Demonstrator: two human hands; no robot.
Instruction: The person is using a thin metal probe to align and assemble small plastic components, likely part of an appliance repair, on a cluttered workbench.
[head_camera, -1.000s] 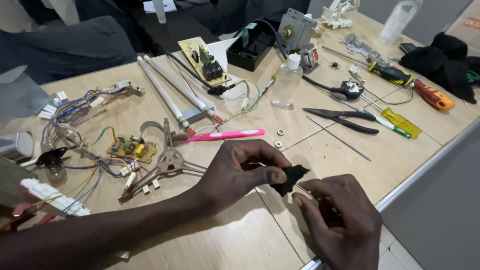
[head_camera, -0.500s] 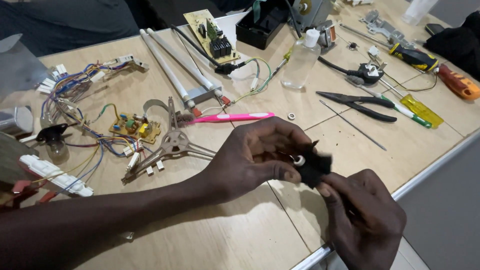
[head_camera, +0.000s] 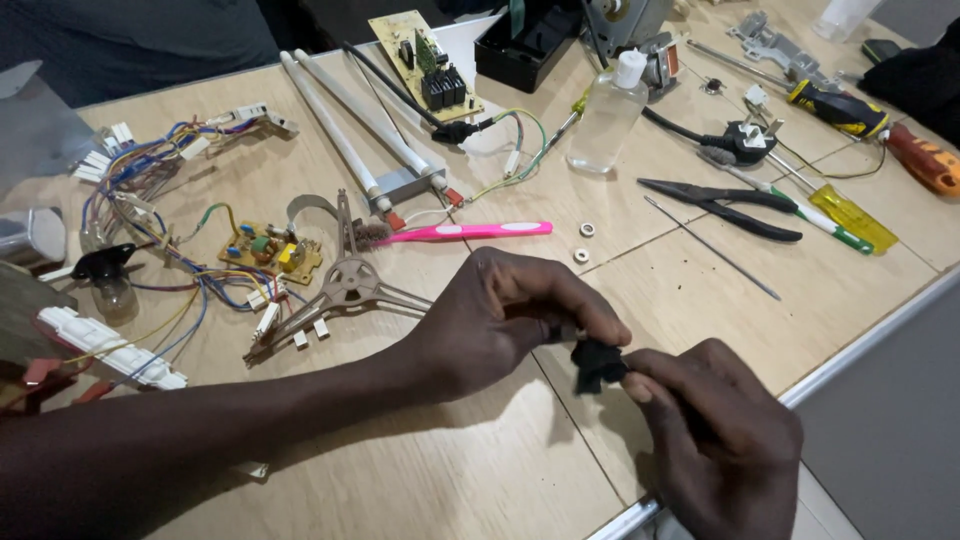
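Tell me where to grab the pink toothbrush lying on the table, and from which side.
Take the pink toothbrush by its bare handle near the right end, coming from above. It lies flat with the bristle head at its left end close to the metal bracket, while the handle has open table along it.

On our bench (head_camera: 300, 480) we see a pink toothbrush (head_camera: 465, 232), a clear plastic bottle (head_camera: 609, 112), black-handled pliers (head_camera: 722, 206), a yellow-handled screwdriver (head_camera: 845, 215), two white tubes (head_camera: 345, 130), a green circuit board (head_camera: 422, 52), a small yellow board (head_camera: 270, 250) and a tangle of coloured wires (head_camera: 150, 185). Two small washers (head_camera: 583, 241) lie just beside the toothbrush.
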